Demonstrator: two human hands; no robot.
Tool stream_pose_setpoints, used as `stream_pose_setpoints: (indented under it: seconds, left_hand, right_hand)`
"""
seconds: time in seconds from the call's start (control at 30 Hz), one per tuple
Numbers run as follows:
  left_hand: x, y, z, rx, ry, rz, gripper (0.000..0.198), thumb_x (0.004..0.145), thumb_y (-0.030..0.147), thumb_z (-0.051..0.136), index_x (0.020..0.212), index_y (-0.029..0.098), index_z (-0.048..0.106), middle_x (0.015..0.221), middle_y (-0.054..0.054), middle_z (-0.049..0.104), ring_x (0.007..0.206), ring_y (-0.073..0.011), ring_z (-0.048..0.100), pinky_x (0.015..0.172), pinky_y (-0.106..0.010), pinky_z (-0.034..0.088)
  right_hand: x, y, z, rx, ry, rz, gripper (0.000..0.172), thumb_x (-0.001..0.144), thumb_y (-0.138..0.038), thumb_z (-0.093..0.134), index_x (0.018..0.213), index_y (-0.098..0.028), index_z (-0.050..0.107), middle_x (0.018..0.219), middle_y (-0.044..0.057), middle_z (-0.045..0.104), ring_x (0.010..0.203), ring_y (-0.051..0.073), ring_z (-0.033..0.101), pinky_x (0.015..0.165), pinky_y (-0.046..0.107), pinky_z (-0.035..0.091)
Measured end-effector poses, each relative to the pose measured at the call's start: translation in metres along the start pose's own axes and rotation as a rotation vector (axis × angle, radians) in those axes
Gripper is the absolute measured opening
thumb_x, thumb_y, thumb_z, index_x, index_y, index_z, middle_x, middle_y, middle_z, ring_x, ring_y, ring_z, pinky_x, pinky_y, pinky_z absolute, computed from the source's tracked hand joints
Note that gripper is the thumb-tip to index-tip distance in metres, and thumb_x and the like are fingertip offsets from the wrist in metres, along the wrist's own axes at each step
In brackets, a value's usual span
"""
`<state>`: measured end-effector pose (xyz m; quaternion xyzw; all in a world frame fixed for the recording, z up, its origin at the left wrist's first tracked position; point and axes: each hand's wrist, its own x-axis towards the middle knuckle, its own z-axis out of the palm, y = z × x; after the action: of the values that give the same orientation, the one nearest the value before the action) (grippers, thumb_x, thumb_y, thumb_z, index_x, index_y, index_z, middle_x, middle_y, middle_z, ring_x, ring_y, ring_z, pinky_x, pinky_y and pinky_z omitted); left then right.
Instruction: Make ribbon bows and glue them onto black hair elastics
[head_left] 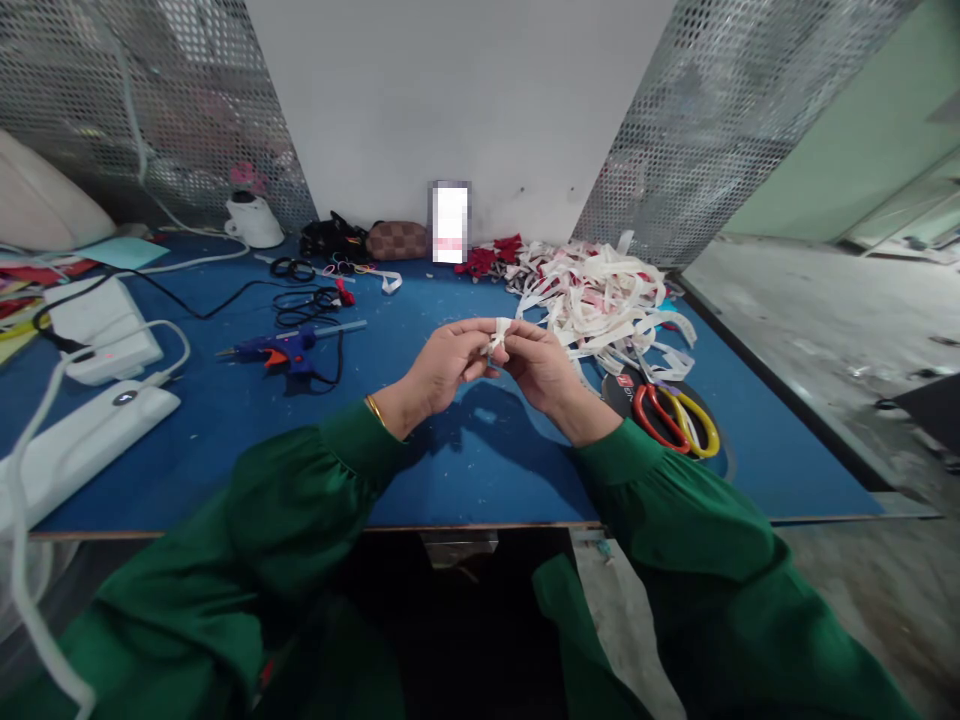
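Note:
Both my hands meet above the middle of the blue table (480, 460). My left hand (448, 365) and my right hand (541, 368) each pinch a small folded piece of white ribbon (500, 333) between thumb and fingers. Green sleeves cover both arms, and a gold bangle sits on my left wrist. A heap of white ribbon strips (600, 295) lies just beyond my right hand. Red and yellow-handled scissors (675, 418) rest on the table to the right of my right wrist. A blue glue gun (281, 350) lies to the left of my left hand.
White power adapters (90, 440) and cables lie at the left edge. Black hair ties (294, 268), a brown checked pouch (396, 240), red bows (491, 256) and a white device (253, 218) sit along the back. Perforated metal panels flank a white wall. Bare floor lies right.

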<state>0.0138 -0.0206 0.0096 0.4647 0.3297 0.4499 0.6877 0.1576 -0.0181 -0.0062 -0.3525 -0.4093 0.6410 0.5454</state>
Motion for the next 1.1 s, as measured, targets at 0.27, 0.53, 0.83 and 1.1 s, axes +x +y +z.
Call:
stream_pose_setpoints:
  seconds: [0.27, 0.53, 0.83, 1.1]
  left_hand:
    - [-0.001, 0.001, 0.0, -0.016, -0.079, -0.009, 0.036, 0.077, 0.018, 0.054, 0.105, 0.017, 0.077, 0.075, -0.002, 0.073, 0.042, -0.0042, 0.039, 0.067, -0.026, 0.055]
    - [0.003, 0.001, -0.006, 0.061, 0.061, 0.021, 0.034, 0.084, 0.032, 0.067, 0.114, 0.018, 0.075, 0.077, -0.002, 0.075, 0.039, -0.0023, 0.038, 0.068, -0.025, 0.054]
    - [0.006, -0.01, -0.01, 0.385, 0.035, 0.199, 0.044, 0.08, 0.024, 0.071, 0.124, 0.014, 0.071, 0.083, -0.006, 0.078, 0.043, -0.0086, 0.058, 0.048, -0.024, 0.049]
    - [0.012, -0.005, -0.016, 0.23, 0.316, 0.147, 0.021, 0.078, 0.021, 0.071, 0.098, 0.015, 0.077, 0.089, -0.007, 0.079, 0.057, -0.0094, 0.066, 0.062, -0.024, 0.053]
  right_hand:
    - [0.001, 0.001, 0.0, -0.015, -0.008, 0.017, 0.019, 0.06, -0.018, 0.071, 0.079, -0.017, 0.068, 0.062, -0.003, 0.061, 0.054, 0.01, 0.049, 0.051, 0.025, 0.042]
    - [0.008, -0.003, -0.008, 0.001, 0.119, -0.009, 0.021, 0.073, -0.037, 0.072, 0.08, -0.018, 0.068, 0.07, -0.001, 0.062, 0.062, 0.01, 0.056, 0.057, 0.024, 0.043]
    - [0.006, -0.004, -0.009, -0.336, 0.068, -0.184, 0.027, 0.071, -0.04, 0.081, 0.065, -0.02, 0.066, 0.058, -0.003, 0.058, 0.059, 0.011, 0.051, 0.061, 0.027, 0.04]
    - [0.018, -0.01, -0.021, 0.012, 0.222, -0.192, 0.026, 0.069, -0.036, 0.081, 0.068, -0.021, 0.059, 0.067, -0.002, 0.061, 0.061, 0.011, 0.057, 0.062, 0.026, 0.048]
